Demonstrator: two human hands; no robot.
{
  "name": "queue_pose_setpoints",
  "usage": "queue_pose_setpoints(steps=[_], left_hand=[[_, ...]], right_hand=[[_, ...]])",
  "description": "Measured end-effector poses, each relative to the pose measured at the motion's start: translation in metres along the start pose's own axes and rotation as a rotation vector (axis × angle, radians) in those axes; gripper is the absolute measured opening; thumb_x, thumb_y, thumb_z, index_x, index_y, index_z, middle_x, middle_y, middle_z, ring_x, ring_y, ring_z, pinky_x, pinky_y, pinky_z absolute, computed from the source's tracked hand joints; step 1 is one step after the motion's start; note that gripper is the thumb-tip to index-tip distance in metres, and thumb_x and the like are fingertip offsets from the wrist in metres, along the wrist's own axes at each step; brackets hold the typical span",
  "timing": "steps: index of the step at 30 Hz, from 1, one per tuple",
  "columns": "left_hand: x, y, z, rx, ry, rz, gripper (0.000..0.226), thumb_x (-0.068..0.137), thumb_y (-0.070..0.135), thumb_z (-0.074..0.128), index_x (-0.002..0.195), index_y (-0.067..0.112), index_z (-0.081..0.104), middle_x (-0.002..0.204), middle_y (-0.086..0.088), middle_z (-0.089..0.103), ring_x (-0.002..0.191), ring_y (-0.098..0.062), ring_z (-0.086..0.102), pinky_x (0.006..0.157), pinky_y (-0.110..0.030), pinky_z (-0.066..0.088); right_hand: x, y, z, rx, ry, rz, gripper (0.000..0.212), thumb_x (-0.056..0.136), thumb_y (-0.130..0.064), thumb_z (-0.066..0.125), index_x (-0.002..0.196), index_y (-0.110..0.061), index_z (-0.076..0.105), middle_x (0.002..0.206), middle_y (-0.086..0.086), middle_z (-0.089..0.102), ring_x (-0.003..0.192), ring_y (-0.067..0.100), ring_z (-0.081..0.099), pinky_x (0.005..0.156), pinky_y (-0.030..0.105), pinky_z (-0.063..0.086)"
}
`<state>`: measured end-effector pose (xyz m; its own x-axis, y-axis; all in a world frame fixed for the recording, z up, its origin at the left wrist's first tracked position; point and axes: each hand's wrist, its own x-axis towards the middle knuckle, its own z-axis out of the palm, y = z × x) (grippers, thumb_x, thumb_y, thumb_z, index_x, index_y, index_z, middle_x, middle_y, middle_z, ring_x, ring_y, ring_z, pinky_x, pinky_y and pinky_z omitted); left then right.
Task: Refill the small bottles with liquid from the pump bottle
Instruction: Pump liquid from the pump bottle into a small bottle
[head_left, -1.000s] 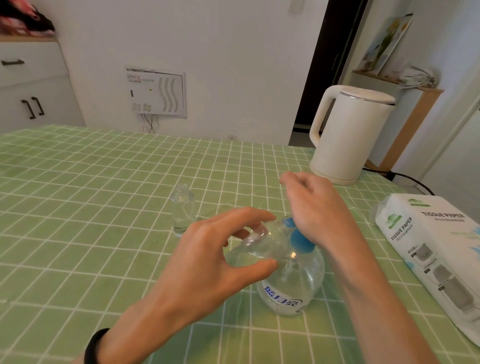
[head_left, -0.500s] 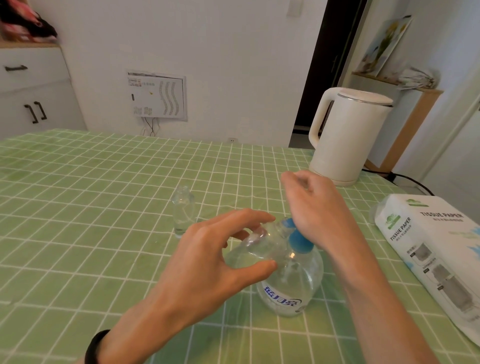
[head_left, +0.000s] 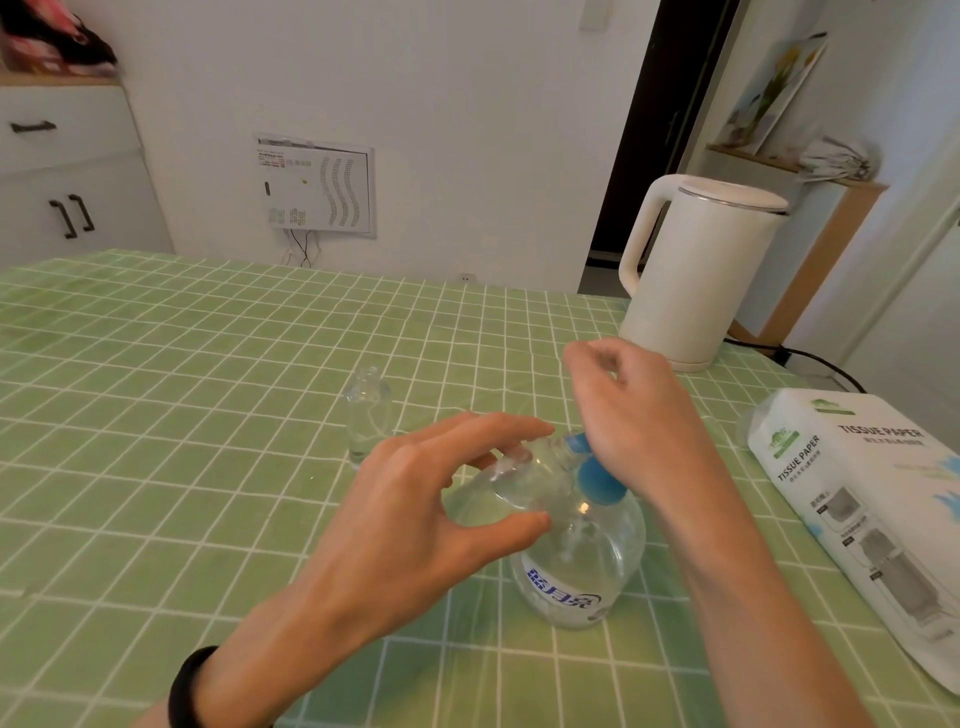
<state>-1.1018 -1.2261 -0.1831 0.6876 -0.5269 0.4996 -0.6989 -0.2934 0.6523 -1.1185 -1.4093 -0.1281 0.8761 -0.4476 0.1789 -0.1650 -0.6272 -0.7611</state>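
Barely a change from a moment ago: both hands hold their places over the pump bottle (head_left: 576, 571) and only the viewpoint has drifted slightly. Writing first: blue Chinese characters on the bottle's white label, and "TISSUE PAPER" printed twice on the white tissue pack (head_left: 872, 499) at the right. The pump bottle is round, clear plastic with clear liquid inside, standing on the green checked tablecloth (head_left: 156, 415). The left hand (head_left: 415, 525) pinches a small clear bottle (head_left: 524, 483) between thumb and fingers, tilted with its mouth at the blue pump head (head_left: 597, 480). The right hand (head_left: 639, 415) rests its heel on that head, fingers curled; whether they hold anything I cannot tell. A second small bottle (head_left: 368, 415) stands uncapped and upright behind, well apart. A smooth white kettle (head_left: 696, 275) sits at the far right.
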Motion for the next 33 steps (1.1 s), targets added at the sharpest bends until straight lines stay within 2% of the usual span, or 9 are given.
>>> queue_pose_setpoints(steps=[2, 6, 8, 10, 15, 19, 23, 28, 33], left_hand=[[0.0, 0.0, 0.0, -0.006, 0.001, 0.004, 0.055, 0.079, 0.052, 0.077, 0.132, 0.048, 0.064, 0.113, 0.025, 0.073, 0.102, 0.002, 0.068, 0.081, -0.005, 0.044], [0.002, -0.002, 0.001, -0.005, -0.003, 0.002, 0.055, 0.079, 0.055, 0.077, 0.133, 0.048, 0.065, 0.112, 0.026, 0.073, 0.101, 0.003, 0.068, 0.08, -0.005, 0.045], [0.002, -0.003, 0.0, 0.0, -0.009, -0.003, 0.054, 0.079, 0.055, 0.076, 0.132, 0.046, 0.067, 0.112, 0.025, 0.074, 0.1, 0.003, 0.067, 0.079, -0.004, 0.044], [0.001, -0.003, 0.0, 0.007, -0.015, -0.003, 0.054, 0.079, 0.055, 0.076, 0.132, 0.046, 0.067, 0.113, 0.028, 0.073, 0.1, 0.004, 0.067, 0.079, -0.007, 0.046], [0.0, -0.001, 0.001, -0.012, 0.001, 0.006, 0.057, 0.076, 0.055, 0.078, 0.132, 0.051, 0.066, 0.111, 0.029, 0.073, 0.099, -0.002, 0.069, 0.076, -0.019, 0.053], [0.001, 0.0, 0.0, -0.033, 0.016, 0.013, 0.057, 0.074, 0.054, 0.079, 0.13, 0.053, 0.066, 0.111, 0.03, 0.074, 0.099, 0.003, 0.07, 0.078, -0.016, 0.053], [0.003, -0.001, 0.001, -0.058, 0.015, -0.008, 0.06, 0.074, 0.046, 0.087, 0.13, 0.051, 0.068, 0.109, 0.029, 0.075, 0.098, 0.004, 0.07, 0.079, -0.01, 0.05], [0.001, -0.003, 0.001, -0.052, 0.005, -0.024, 0.06, 0.073, 0.04, 0.09, 0.128, 0.051, 0.069, 0.107, 0.03, 0.076, 0.096, 0.005, 0.069, 0.078, -0.011, 0.05], [0.001, 0.0, 0.0, -0.063, 0.02, -0.009, 0.061, 0.072, 0.045, 0.09, 0.127, 0.057, 0.065, 0.11, 0.034, 0.074, 0.099, 0.002, 0.069, 0.079, -0.011, 0.051]], right_hand=[[0.001, -0.001, 0.0, 0.003, -0.011, 0.018, 0.026, 0.105, -0.044, 0.042, 0.098, -0.031, 0.064, 0.037, -0.022, 0.048, 0.059, 0.006, 0.05, 0.094, 0.048, 0.048], [0.006, 0.003, 0.001, 0.028, -0.005, 0.039, 0.035, 0.105, -0.037, 0.046, 0.073, -0.028, 0.057, 0.04, -0.018, 0.05, 0.049, 0.002, 0.049, 0.062, 0.031, 0.038], [0.007, 0.006, 0.002, 0.039, -0.031, 0.08, 0.033, 0.106, -0.035, 0.048, 0.098, -0.015, 0.073, 0.074, -0.011, 0.073, 0.066, 0.001, 0.057, 0.064, 0.023, 0.042], [0.005, 0.007, 0.003, 0.032, -0.047, 0.096, 0.035, 0.107, -0.035, 0.049, 0.109, -0.008, 0.072, 0.102, -0.012, 0.071, 0.087, -0.003, 0.06, 0.072, 0.015, 0.043], [0.004, 0.005, 0.001, 0.03, -0.053, 0.039, 0.039, 0.106, -0.036, 0.047, 0.068, -0.034, 0.041, 0.038, -0.018, 0.042, 0.041, 0.0, 0.044, 0.059, 0.031, 0.033], [0.003, 0.003, 0.0, 0.02, -0.006, 0.006, 0.024, 0.104, -0.046, 0.045, 0.093, -0.036, 0.064, 0.051, -0.017, 0.061, 0.069, 0.006, 0.06, 0.091, 0.043, 0.047], [0.008, 0.003, 0.003, 0.025, -0.041, 0.028, 0.036, 0.106, -0.041, 0.046, 0.07, -0.037, 0.043, 0.039, -0.021, 0.048, 0.056, 0.007, 0.045, 0.072, 0.034, 0.037], [0.008, 0.008, 0.004, 0.053, -0.119, 0.085, 0.026, 0.107, -0.036, 0.049, 0.088, -0.029, 0.065, 0.067, -0.018, 0.055, 0.069, -0.001, 0.052, 0.062, 0.018, 0.034], [0.006, 0.006, 0.002, 0.056, -0.066, 0.031, 0.044, 0.104, -0.035, 0.049, 0.061, -0.032, 0.041, 0.041, -0.016, 0.043, 0.047, 0.003, 0.045, 0.061, 0.031, 0.032]])
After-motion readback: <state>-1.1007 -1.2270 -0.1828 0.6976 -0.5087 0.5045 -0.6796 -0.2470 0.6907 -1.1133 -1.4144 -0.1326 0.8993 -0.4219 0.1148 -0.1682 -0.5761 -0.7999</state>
